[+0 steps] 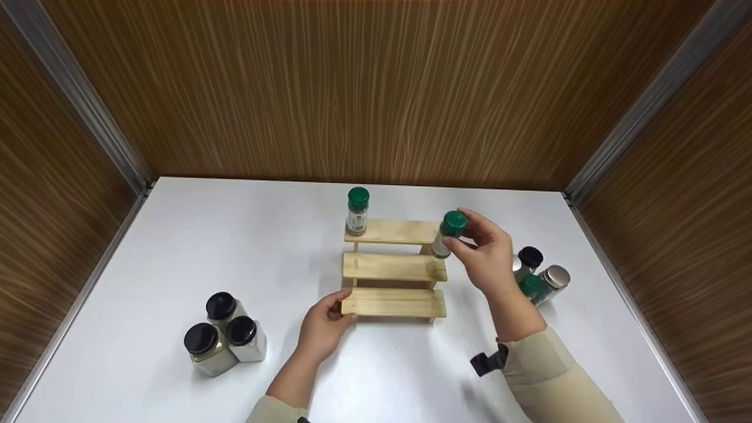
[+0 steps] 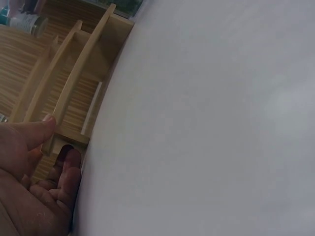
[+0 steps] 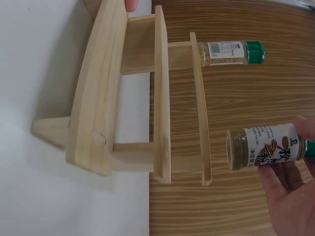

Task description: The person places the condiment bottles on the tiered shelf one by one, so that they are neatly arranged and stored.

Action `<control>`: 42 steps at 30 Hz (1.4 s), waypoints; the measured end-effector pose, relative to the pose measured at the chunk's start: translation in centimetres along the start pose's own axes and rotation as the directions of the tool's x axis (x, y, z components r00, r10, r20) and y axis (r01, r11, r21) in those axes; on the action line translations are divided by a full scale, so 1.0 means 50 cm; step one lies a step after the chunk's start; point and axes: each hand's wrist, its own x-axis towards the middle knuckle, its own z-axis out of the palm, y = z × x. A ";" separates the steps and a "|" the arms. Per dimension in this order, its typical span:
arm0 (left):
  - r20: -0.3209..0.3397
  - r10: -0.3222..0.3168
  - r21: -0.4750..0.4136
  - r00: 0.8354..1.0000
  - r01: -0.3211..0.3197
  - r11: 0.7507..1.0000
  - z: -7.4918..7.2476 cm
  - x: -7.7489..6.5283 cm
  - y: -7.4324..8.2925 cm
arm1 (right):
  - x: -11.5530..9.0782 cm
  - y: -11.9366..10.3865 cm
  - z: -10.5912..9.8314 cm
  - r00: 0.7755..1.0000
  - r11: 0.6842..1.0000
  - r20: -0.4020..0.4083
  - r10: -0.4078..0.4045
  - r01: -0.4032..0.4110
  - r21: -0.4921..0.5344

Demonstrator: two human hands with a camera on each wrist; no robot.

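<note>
Head view: right hand (image 1: 484,258) and wrist hide much of a silver-capped jar (image 1: 516,264), part of a green-capped jar (image 1: 531,285). Standing jar (image 1: 357,212): label print too small to read. Right sleeve (image 1: 564,379) runs off the bottom edge. Right wrist view: held spice jar (image 3: 266,146), cap cut by the right edge; wooden rack (image 3: 98,98) cropped at top. Left wrist view: held jar's label blurred; green item (image 2: 126,6) clipped above, identity unclear.

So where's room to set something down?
The table is bare between the black-lidded jars and rack, beyond the left hand, and in front of the rack. The middle shelf is bare. Right of the rack, bottles crowd together.
</note>
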 end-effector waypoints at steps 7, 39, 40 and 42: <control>0.003 0.000 0.011 1.000 0.000 1.000 0.002 -0.002 0.001 | 0.031 0.001 0.035 0.999 1.000 0.040 -0.010 0.011 -0.009; -0.007 0.049 -0.025 0.999 -0.049 0.998 0.010 -0.001 0.001 | 0.091 -0.011 0.130 0.988 0.997 0.134 0.079 -0.077 -0.019; -0.006 0.049 -0.028 0.999 -0.049 0.998 0.011 -0.001 0.001 | 0.090 -0.010 0.132 0.987 0.997 0.136 0.080 -0.078 -0.023; -0.004 0.050 -0.029 0.999 -0.050 0.998 0.012 -0.002 0.001 | 0.089 -0.008 0.134 0.987 0.996 0.137 0.082 -0.079 -0.030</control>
